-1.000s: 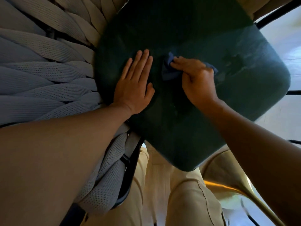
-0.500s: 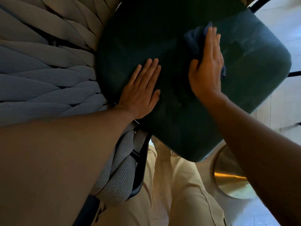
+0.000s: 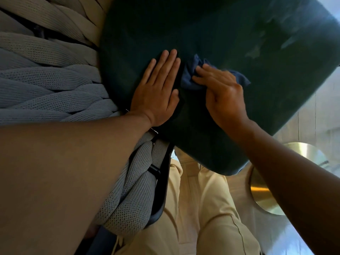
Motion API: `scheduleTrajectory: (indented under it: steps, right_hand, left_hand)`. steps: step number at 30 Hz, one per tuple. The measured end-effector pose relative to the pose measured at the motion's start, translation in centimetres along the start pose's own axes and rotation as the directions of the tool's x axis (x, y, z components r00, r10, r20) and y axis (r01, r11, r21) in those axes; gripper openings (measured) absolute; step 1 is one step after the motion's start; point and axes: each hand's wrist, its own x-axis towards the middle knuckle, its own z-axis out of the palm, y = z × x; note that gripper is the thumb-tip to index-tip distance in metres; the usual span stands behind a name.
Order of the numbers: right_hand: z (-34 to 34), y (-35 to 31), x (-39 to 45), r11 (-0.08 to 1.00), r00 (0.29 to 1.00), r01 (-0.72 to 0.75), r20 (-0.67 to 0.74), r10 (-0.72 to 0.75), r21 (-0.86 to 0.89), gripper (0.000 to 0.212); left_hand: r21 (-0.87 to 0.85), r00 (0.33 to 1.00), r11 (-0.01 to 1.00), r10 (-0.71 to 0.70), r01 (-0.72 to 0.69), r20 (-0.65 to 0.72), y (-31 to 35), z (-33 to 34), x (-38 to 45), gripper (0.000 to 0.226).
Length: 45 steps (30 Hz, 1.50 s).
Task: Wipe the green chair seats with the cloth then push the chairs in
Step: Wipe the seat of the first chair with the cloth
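Right hand covers the cloth — edges showing.

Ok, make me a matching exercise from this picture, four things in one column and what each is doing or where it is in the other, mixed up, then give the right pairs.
Column one:
1. left hand
2. right hand
3. blue cloth
4. woven chair back

Column two:
A. bunched on the seat under fingers
B. flat on the green seat, fingers straight
C. beside the seat, towards the person's left
D. curled fingers pressing the cloth

Pairs: 1-B, 2-D, 3-A, 4-C
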Motion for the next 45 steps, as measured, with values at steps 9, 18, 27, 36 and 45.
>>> scheduleTrajectory:
  steps: [9, 18, 27, 36, 45]
  right_hand:
    - [-2.6, -2.0, -1.5, 0.996, 0.981, -0.065, 0.185, 0.053, 0.06, 0.034]
    - [-9.3, -0.8, 3.4, 0.496, 0.646, -0.763, 0.469, 0.602, 0.414, 0.042]
    - [-12.6, 5.0, 8.3, 0.812, 0.768, -0.539, -0.265, 0.582, 0.222, 0.033]
    - [-7.5, 9.4, 12.0, 0.82, 0.835, -0.546, -0.195, 0.515, -0.174, 0.06]
    - [-7.3, 9.8, 8.3, 0.967, 0.969, -0.235, -0.105, 0.224, -0.098, 0.04]
  left_hand:
    - [-0.013, 0.999, 1.0, -0.005, 0.006, 0.046, 0.0, -0.8, -0.1, 0.07]
    - [-0.083, 0.996, 0.994, 0.08, -0.076, 0.048, 0.3, -2.2, 3.4, 0.067]
    - [-0.11, 0.989, 0.984, 0.145, -0.142, 0.018, 3.7, -1.8, 13.0, 0.069]
    - [0.02, 0.993, 0.995, 0.101, -0.102, 0.054, 4.0, -0.6, 14.0, 0.069]
    - [0.018, 0.993, 0.994, 0.102, -0.104, 0.055, 4.1, -0.7, 14.1, 0.07]
